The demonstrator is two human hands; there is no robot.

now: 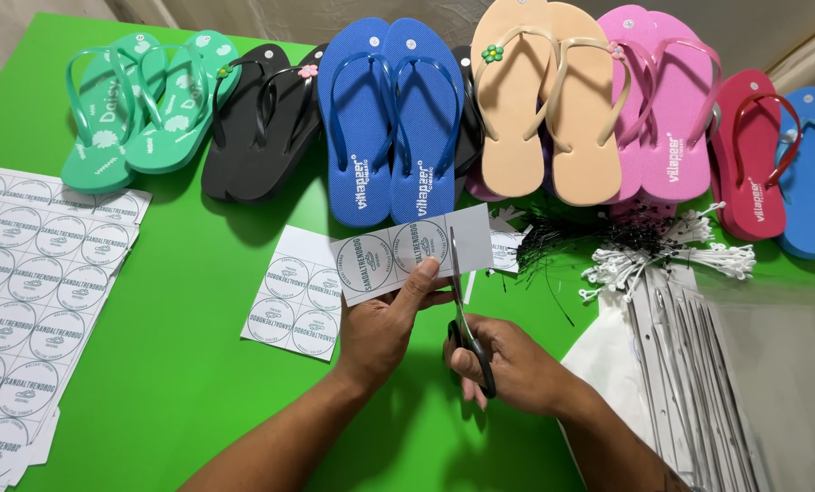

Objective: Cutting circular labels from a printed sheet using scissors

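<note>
My left hand pinches a white paper strip printed with round labels, held up over the green table. My right hand grips black-handled scissors, whose blades point up and cut into the strip between two round labels. Just below and left of the strip a small sheet of four round labels lies flat on the table.
Large label sheets are stacked at the left edge. Pairs of flip-flops line the back: green, black, blue, beige, pink, red. White and black tag fasteners and clear plastic bags lie at right.
</note>
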